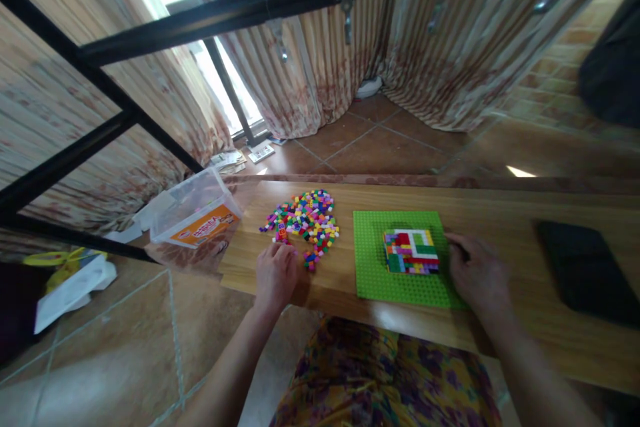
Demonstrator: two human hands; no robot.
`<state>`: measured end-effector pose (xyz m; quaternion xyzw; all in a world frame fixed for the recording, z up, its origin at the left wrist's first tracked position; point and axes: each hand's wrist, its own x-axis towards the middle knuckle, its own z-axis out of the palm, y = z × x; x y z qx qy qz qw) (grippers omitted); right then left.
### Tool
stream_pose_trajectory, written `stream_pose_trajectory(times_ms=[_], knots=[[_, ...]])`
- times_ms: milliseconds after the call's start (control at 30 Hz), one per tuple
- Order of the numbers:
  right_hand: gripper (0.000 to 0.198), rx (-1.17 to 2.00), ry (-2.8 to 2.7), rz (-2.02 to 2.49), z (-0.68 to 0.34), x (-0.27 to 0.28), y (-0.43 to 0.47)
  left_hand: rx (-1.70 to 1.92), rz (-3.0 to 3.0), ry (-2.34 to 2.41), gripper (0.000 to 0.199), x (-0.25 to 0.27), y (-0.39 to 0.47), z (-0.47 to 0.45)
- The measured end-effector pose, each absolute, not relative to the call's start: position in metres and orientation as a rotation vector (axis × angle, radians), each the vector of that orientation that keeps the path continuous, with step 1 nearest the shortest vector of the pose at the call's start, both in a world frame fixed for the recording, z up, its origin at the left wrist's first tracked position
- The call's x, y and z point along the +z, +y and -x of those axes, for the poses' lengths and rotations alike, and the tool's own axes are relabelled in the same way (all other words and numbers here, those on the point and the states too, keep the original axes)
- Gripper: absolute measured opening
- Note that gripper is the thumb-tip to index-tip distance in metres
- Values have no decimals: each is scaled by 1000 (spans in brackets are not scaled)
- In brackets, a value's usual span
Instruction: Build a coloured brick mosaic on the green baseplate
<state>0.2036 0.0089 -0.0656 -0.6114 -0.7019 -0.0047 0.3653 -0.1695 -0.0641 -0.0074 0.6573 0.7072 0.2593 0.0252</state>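
Note:
A green studded baseplate [367,273] lies on the wooden table, bearing a low rectangular build of toy bricks [411,251] in white, red, green, yellow and purple. My right hand [477,273] is curled at the baseplate's right edge, its fingers gripping that edge beside the build. To the left, a loose pile of small colourful toy bricks [307,217] is spread on the table. At the near left side of this pile is my left hand [277,272], fingers bent down and pressed together. Whatever is between its fingertips is hidden.
The narrow wooden table [520,213] runs left to right. A dark flat tablet-like object [585,270] lies at its right. Off its left end stands a clear plastic box [195,207] with an orange label. Black metal bars [260,0] cross in front of the curtains.

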Motion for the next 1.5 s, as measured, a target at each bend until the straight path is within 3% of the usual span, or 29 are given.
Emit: stream_pose_trajectory(times_ms=[133,633,1500], knots=[[26,12,-1782,1574,-201,-64,9,973,-1936,1915,10,4,-61,144],[26,103,-1740,1594,-196,-56,8,920,-2073,1365,20,9,-27,31],[26,132,-1720,1596,-195,-57,8,801,-2389,1408,15,-2,-9,3]])
